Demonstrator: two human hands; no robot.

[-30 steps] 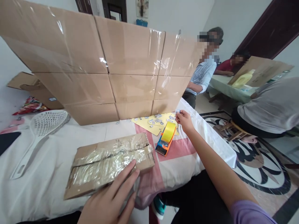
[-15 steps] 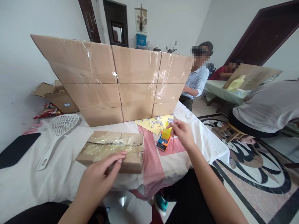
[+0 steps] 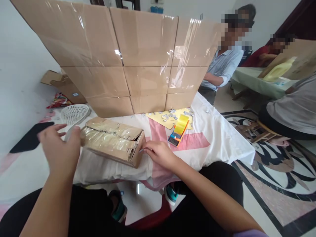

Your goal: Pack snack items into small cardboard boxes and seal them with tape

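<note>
A taped brown cardboard box (image 3: 112,138) lies at an angle on the cloth near the table's front edge, with a gap at its right end flap. My left hand (image 3: 60,144), slightly blurred, is raised by the box's left end with thumb and fingers apart, holding nothing. At the right end, the fingers of my right hand (image 3: 159,153) are pinched together against the cardboard. A small pale bit shows at those fingertips, too small to name. Right of the box sits an orange tape dispenser (image 3: 179,131) with a yellow tape roll.
A wall of stacked, taped cardboard boxes (image 3: 148,80) stands at the back. A yellow patterned sheet (image 3: 160,120) lies before it. At the left are a white slotted skimmer (image 3: 75,113), a black flat object (image 3: 27,140) and an open carton (image 3: 69,87). A person in a light-blue shirt (image 3: 229,65) is beyond.
My right hand has come from the tape dispenser to the box's right end. My left hand has lifted off the box top and moved left. The box has turned and shifted left.
</note>
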